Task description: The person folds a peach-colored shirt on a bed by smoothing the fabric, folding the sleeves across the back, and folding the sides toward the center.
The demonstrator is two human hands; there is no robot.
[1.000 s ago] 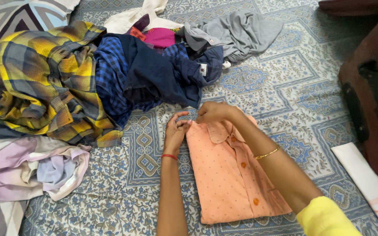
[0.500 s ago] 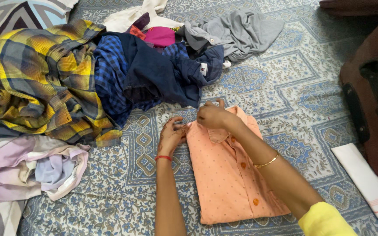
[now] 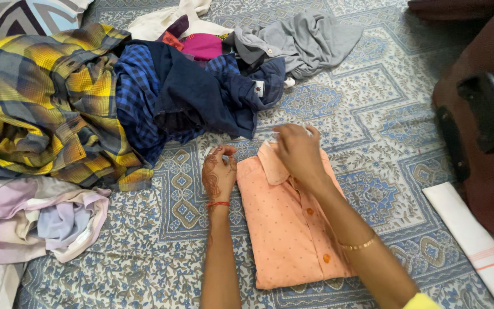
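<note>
Fingers of the right hand (image 3: pixel 298 150) pinch the collar of the folded peach dotted shirt (image 3: pixel 284 220), which lies flat on the blue flowery bedsheet (image 3: pixel 373 114). Left hand (image 3: pixel 218 171) rests at the shirt's shoulder, fingers curled loosely, holding nothing. Yellow checked shirt (image 3: pixel 41 97) lies well apart.

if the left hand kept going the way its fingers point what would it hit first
Probably the dark navy garment at the near edge of the clothes pile. The left hand points up the patterned bedsheet, with only bare sheet between; depth is uncertain.
</note>
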